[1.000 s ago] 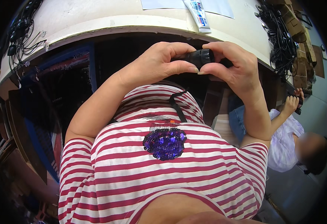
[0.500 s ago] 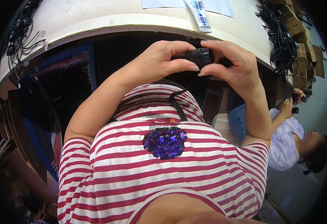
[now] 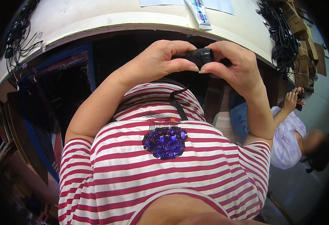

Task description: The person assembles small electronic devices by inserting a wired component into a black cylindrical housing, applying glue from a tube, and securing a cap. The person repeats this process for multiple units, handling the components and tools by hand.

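Note:
A short black cylinder with a ribbed ring lies sideways between my hands, just off the table's near edge. My left hand is closed around its left end, the thumb stretched along the near side. From the other side, my right hand curls its fingers and thumb about the ribbed right end. Both thumb tips nearly meet below the cylinder. Its left end is hidden in my left fingers, and the right fingertips are partly hidden behind it.
On the white table lie a white-and-blue tube and a paper sheet. Black cables are heaped at the right, more at the left. A blue frame stands below. At right, a co-worker holds something black.
My right hand has come slightly left, closer onto the ribbed end. The cylinder stays between my hands with little movement. The co-worker's hands have shifted.

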`<state>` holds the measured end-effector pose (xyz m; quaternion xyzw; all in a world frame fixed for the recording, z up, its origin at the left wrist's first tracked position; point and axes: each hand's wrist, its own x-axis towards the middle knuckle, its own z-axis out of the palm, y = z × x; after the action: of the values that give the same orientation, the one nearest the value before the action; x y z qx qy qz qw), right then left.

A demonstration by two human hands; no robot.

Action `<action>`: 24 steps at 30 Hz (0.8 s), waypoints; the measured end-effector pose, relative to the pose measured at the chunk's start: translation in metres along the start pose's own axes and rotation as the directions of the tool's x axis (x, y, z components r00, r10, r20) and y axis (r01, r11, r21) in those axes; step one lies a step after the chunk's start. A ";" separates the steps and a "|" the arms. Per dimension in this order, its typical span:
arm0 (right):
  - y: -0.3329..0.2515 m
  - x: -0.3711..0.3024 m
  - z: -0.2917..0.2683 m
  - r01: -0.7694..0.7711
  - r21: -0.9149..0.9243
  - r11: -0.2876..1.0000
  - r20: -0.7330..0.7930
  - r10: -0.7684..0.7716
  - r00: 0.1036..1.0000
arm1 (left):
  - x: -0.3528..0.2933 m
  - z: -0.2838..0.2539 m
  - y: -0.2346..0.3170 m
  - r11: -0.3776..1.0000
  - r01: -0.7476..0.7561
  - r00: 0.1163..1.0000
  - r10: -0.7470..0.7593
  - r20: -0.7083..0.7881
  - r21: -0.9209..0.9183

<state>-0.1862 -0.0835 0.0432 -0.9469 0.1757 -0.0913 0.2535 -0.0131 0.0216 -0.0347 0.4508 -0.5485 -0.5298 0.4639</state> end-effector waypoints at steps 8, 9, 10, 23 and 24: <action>-0.001 -0.003 -0.002 -0.087 0.006 0.996 0.027 0.087 0.996 | 0.002 0.004 -0.001 0.999 -0.047 0.998 0.048 -0.050 0.023; -0.001 -0.004 -0.002 -0.122 -0.033 0.992 0.046 0.124 0.991 | 0.003 0.005 -0.002 0.998 -0.061 0.995 0.062 -0.072 0.015; -0.003 -0.003 -0.001 -0.093 0.012 0.996 -0.010 0.094 0.996 | 0.002 0.006 -0.004 0.997 -0.074 0.992 0.075 -0.098 0.010; -0.008 0.001 0.004 -0.156 0.175 0.972 -0.047 0.166 0.985 | 0.000 0.002 -0.003 0.998 -0.059 0.994 0.059 -0.097 -0.005; -0.006 0.000 0.005 -0.193 0.109 0.975 -0.023 0.197 0.980 | 0.000 0.002 -0.002 0.999 -0.033 0.996 0.033 -0.086 -0.004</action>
<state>-0.1835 -0.0768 0.0421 -0.9086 0.2670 -0.0913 0.3080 -0.0152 0.0219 -0.0363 0.4628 -0.5339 -0.5037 0.4970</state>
